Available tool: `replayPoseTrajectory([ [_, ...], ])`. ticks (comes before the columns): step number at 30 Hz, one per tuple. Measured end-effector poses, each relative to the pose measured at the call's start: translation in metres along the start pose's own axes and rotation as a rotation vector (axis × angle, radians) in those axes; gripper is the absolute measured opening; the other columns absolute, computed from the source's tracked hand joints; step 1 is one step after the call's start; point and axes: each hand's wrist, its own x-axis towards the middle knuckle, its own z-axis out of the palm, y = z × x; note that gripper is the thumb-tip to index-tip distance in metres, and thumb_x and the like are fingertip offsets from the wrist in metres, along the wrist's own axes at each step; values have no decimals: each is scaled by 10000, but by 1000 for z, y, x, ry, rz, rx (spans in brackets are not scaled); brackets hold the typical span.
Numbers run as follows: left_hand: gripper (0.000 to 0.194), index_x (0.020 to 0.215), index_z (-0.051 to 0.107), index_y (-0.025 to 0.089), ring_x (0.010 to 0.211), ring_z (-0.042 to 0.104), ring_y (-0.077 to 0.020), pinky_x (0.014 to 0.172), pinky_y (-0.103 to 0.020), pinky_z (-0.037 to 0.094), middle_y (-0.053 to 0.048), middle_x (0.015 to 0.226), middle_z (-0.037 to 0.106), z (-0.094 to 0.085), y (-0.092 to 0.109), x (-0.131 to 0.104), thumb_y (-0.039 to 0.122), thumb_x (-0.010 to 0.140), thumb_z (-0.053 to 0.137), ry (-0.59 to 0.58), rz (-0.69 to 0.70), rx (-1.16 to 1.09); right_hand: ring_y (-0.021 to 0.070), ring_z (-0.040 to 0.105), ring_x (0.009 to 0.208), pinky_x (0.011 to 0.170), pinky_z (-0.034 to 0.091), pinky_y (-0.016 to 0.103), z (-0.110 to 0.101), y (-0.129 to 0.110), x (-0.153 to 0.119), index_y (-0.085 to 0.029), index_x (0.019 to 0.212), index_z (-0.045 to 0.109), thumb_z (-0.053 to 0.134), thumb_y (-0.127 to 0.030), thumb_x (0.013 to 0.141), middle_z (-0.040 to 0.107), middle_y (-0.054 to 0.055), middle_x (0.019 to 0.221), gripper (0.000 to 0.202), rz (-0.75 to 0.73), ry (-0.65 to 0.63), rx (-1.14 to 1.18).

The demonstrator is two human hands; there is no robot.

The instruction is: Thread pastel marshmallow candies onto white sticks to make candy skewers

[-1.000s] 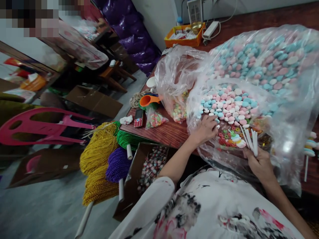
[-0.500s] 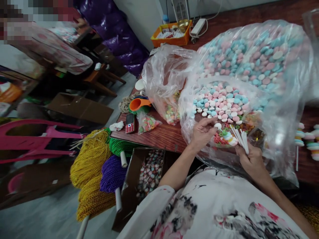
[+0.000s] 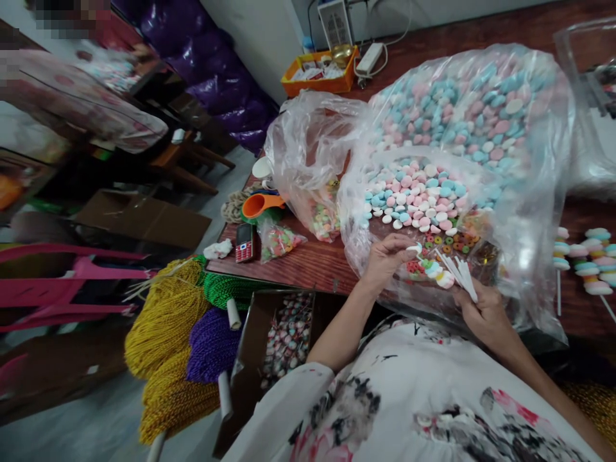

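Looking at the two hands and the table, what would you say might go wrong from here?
The white sticks fanned out in the right hand might slip and scatter. The small white piece pinched in the left hand may drop. The phone, close to the edge of the table, could get knocked off.

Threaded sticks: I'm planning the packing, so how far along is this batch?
Several filled sticks at the right look done. In hand: the left hand holds a white disc near the tip of a partly filled stick, which the right hand seems to hold along with bare sticks. To do: those bare sticks and many loose discs in the clear bag, so probably much remains.
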Motion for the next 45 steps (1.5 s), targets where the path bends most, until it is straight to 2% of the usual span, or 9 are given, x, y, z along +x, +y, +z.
replayPoseTrajectory([
  [2,282,733,793,173,808,652,-100,720,-206,563,-7,847,695,2,1,1,289,556,978,41,-91,-98,94,451,450,467,361,221,-2,-2,-2,-208,702,538,544,-256,984,476,-52,556,286,-7,13,16],
  [6,518,947,801,192,734,671,-98,717,-245,598,29,816,717,6,7,0,246,472,1002,95,-261,-273,95,455,474,486,378,215,-3,-4,-3,-202,738,560,567,-240,972,493,-52,577,237,-2,66,41],
  [8,520,935,802,180,735,683,-103,716,-241,598,22,811,736,9,8,0,234,459,1005,104,-294,-304,94,454,473,485,380,212,-3,-4,-1,-199,756,577,576,-240,968,502,-53,580,215,-2,83,46],
  [16,441,785,772,179,692,689,-84,682,-185,565,34,744,748,19,5,-2,211,413,1007,142,-247,-287,99,426,457,466,355,224,-1,-1,0,-195,756,606,560,-286,974,471,-51,549,241,39,71,10],
  [24,476,840,789,181,640,685,-104,656,-233,583,11,762,776,24,1,-3,285,429,1004,203,-237,-249,97,429,453,473,347,227,-1,-1,-1,-204,712,553,543,-294,984,459,-52,545,286,60,69,23],
  [31,498,1005,804,220,783,701,-132,780,-277,585,-4,875,786,22,-17,-5,374,562,971,189,-102,-116,101,433,437,463,346,236,0,-3,1,-204,734,573,534,-328,979,476,-50,530,277,112,33,19],
  [33,469,1017,806,227,839,701,-142,803,-279,574,-14,927,782,20,-19,-5,372,598,958,176,-8,-32,102,430,440,467,346,240,0,-3,1,-206,737,576,536,-330,977,477,-50,532,274,123,32,19],
  [39,142,935,832,262,885,722,-171,832,-314,578,-46,932,795,17,-13,-9,255,793,829,93,406,375,112,438,502,508,359,253,6,-4,-8,-216,667,513,565,-327,982,480,-37,569,338,163,52,120],
  [45,149,989,824,280,911,744,-179,844,-328,593,-49,962,809,18,-11,-14,225,877,742,69,509,453,119,450,546,550,375,264,21,3,-15,-206,681,534,576,-319,990,491,-29,600,332,220,114,261],
])
